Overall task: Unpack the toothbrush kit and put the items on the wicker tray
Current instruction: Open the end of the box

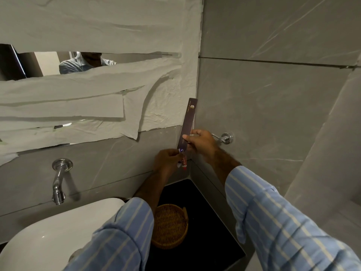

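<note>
A long dark brown toothbrush kit box (188, 120) stands nearly upright in the air, and my right hand (201, 142) grips it near its lower end. My left hand (167, 161) pinches a small red and white toothpaste tube (184, 164) that sticks out of the box's bottom opening. A purple item shows just at the opening; I cannot tell what it is. The round wicker tray (169, 225) sits below on the black counter, with nothing visible in it, partly hidden by my left sleeve.
A white basin (58, 231) lies at the lower left under a chrome wall tap (59, 180). The black counter (205, 222) ends in a corner of grey tiled walls. A chrome holder (224, 137) juts from the right wall. Paper covers the mirror (78, 90).
</note>
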The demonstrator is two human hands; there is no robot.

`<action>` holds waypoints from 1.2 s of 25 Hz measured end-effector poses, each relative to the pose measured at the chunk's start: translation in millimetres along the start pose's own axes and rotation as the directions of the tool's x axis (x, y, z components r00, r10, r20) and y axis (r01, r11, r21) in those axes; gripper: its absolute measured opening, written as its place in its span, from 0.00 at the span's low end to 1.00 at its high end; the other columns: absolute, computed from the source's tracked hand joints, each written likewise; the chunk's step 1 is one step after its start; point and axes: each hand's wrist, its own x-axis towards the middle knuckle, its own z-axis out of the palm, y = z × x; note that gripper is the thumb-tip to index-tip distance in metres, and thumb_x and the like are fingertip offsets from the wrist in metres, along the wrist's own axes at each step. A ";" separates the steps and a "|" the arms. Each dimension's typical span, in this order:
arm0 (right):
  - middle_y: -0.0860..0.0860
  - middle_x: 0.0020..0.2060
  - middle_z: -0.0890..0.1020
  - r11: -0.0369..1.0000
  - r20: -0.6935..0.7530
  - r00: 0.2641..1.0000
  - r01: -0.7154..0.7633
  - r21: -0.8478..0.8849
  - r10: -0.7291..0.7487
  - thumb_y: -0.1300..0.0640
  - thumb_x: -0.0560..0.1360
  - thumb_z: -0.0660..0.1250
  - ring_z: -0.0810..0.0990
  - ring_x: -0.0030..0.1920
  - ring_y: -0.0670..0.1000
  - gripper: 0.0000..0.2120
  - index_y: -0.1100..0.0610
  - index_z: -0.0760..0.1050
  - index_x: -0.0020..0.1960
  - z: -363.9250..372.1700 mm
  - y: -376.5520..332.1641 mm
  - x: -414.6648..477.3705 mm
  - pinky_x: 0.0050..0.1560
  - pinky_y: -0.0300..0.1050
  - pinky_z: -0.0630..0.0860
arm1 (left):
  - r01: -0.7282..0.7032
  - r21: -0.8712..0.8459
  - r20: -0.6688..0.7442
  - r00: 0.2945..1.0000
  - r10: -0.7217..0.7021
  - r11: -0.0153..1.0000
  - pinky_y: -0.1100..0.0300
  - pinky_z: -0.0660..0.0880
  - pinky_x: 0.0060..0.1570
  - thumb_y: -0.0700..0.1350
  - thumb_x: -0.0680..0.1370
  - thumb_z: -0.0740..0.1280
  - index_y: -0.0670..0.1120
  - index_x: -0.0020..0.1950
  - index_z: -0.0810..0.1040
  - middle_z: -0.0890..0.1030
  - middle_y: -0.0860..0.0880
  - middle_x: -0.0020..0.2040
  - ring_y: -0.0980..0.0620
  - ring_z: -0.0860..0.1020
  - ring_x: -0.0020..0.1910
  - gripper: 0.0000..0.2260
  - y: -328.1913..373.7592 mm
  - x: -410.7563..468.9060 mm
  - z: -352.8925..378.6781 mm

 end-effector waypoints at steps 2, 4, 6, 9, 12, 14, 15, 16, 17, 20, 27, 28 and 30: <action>0.49 0.41 0.82 0.999 -0.062 0.998 0.031 0.035 -0.029 0.58 0.76 0.71 0.83 0.37 0.45 0.19 0.62 0.74 0.64 -3.1 -6.2 0.4 0.34 0.37 0.81 | -0.050 0.080 0.016 0.999 0.049 0.996 0.65 0.75 0.38 0.50 0.76 0.71 0.47 0.48 0.86 0.83 0.52 0.35 0.60 0.79 0.31 0.08 -3.1 -3.9 -4.1; 0.47 0.42 0.81 0.993 -0.138 0.987 0.091 0.070 -0.081 0.58 0.76 0.71 0.83 0.39 0.44 0.21 0.60 0.72 0.67 -10.4 -14.9 1.9 0.38 0.37 0.82 | -0.098 0.096 0.005 0.995 0.098 0.991 0.65 0.75 0.39 0.50 0.76 0.72 0.48 0.49 0.86 0.85 0.51 0.37 0.59 0.80 0.32 0.07 -11.6 -9.6 -6.4; 0.45 0.43 0.81 0.985 -0.212 0.967 0.158 0.061 -0.142 0.57 0.76 0.70 0.83 0.41 0.43 0.22 0.58 0.71 0.69 -19.2 -24.7 2.1 0.41 0.37 0.82 | -0.094 0.049 -0.013 0.995 0.095 0.994 0.61 0.77 0.42 0.49 0.75 0.73 0.48 0.49 0.87 0.86 0.48 0.39 0.55 0.81 0.33 0.07 -22.9 -13.6 -7.1; 0.46 0.46 0.82 0.974 -0.316 0.925 0.225 0.014 -0.209 0.54 0.77 0.69 0.83 0.44 0.43 0.23 0.57 0.70 0.70 -31.4 -34.8 -2.4 0.50 0.43 0.83 | -0.015 -0.084 -0.030 0.999 0.012 0.996 0.58 0.76 0.41 0.44 0.75 0.74 0.45 0.49 0.87 0.85 0.44 0.38 0.52 0.79 0.32 0.06 -39.0 -18.9 -6.2; 0.50 0.47 0.84 0.981 -0.313 0.930 0.189 -0.039 -0.191 0.53 0.77 0.68 0.84 0.45 0.50 0.22 0.59 0.71 0.69 -40.1 -26.7 -14.3 0.52 0.50 0.83 | 0.090 -0.277 -0.019 0.995 -0.099 0.957 0.59 0.74 0.37 0.39 0.75 0.72 0.45 0.41 0.85 0.82 0.41 0.35 0.49 0.76 0.31 0.04 -45.4 -26.2 -3.1; 0.57 0.47 0.85 0.994 -0.227 0.969 0.090 -0.060 -0.102 0.54 0.78 0.67 0.85 0.47 0.61 0.17 0.62 0.76 0.62 -46.4 -8.3 -23.6 0.52 0.59 0.82 | 0.163 -0.352 0.042 0.986 -0.158 0.922 0.61 0.75 0.32 0.38 0.75 0.72 0.48 0.36 0.83 0.82 0.44 0.31 0.50 0.77 0.29 0.09 -46.6 -29.9 2.9; 0.60 0.49 0.85 0.997 -0.177 0.983 0.031 -0.072 -0.044 0.55 0.78 0.67 0.84 0.50 0.64 0.15 0.64 0.78 0.59 -49.6 3.7 -29.3 0.53 0.63 0.81 | 0.211 -0.372 0.082 0.978 -0.194 0.904 0.62 0.76 0.29 0.39 0.75 0.72 0.47 0.36 0.83 0.82 0.46 0.30 0.51 0.78 0.29 0.09 -46.2 -31.5 7.1; 0.62 0.51 0.84 0.995 -0.142 0.990 -0.031 -0.091 0.018 0.55 0.78 0.67 0.83 0.52 0.65 0.15 0.65 0.78 0.57 -53.2 18.1 -36.2 0.55 0.63 0.80 | 0.268 -0.373 0.129 0.963 -0.237 0.888 0.63 0.77 0.27 0.39 0.75 0.72 0.46 0.37 0.82 0.83 0.47 0.29 0.52 0.79 0.28 0.08 -46.5 -33.3 12.8; 0.62 0.52 0.84 0.989 -0.131 0.989 -0.089 -0.117 0.074 0.55 0.78 0.67 0.83 0.53 0.64 0.15 0.66 0.79 0.57 -55.9 33.7 -43.2 0.56 0.62 0.80 | 0.328 -0.363 0.173 0.944 -0.282 0.872 0.64 0.77 0.26 0.39 0.76 0.72 0.44 0.38 0.82 0.82 0.47 0.29 0.53 0.79 0.27 0.07 -48.4 -34.2 19.4; 0.63 0.45 0.83 0.968 -0.173 0.966 -0.214 -0.129 0.190 0.57 0.77 0.68 0.82 0.44 0.61 0.16 0.71 0.80 0.54 -60.2 83.1 -69.2 0.47 0.57 0.80 | 0.491 -0.243 0.283 0.861 -0.423 0.837 0.63 0.76 0.23 0.38 0.77 0.70 0.39 0.36 0.77 0.80 0.45 0.26 0.52 0.78 0.23 0.10 -61.7 -39.9 42.1; 0.63 0.50 0.83 0.794 -0.173 0.787 -0.607 -0.045 0.592 0.64 0.77 0.64 0.83 0.41 0.55 0.14 0.67 0.77 0.61 -76.3 191.6 -154.9 0.39 0.46 0.82 | 0.578 0.121 0.456 0.690 -0.562 0.807 0.57 0.75 0.27 0.38 0.78 0.68 0.38 0.40 0.78 0.79 0.41 0.34 0.48 0.78 0.32 0.07 -124.3 -90.4 112.3; 0.63 0.50 0.82 0.757 -0.158 0.749 -0.653 -0.011 0.644 0.65 0.77 0.64 0.82 0.40 0.55 0.15 0.67 0.76 0.62 -79.5 206.8 -168.4 0.40 0.47 0.82 | 0.592 0.163 0.508 0.636 -0.581 0.790 0.57 0.77 0.28 0.39 0.78 0.68 0.38 0.44 0.79 0.81 0.41 0.37 0.49 0.79 0.35 0.05 -132.4 -100.6 120.0; 0.62 0.47 0.80 0.692 -0.159 0.682 -0.722 0.010 0.713 0.66 0.77 0.64 0.81 0.38 0.54 0.15 0.67 0.75 0.62 -88.3 237.5 -197.0 0.42 0.49 0.82 | 0.588 0.251 0.575 0.548 -0.607 0.769 0.59 0.79 0.26 0.39 0.78 0.68 0.38 0.52 0.79 0.82 0.41 0.41 0.49 0.81 0.37 0.06 -149.3 -122.3 136.8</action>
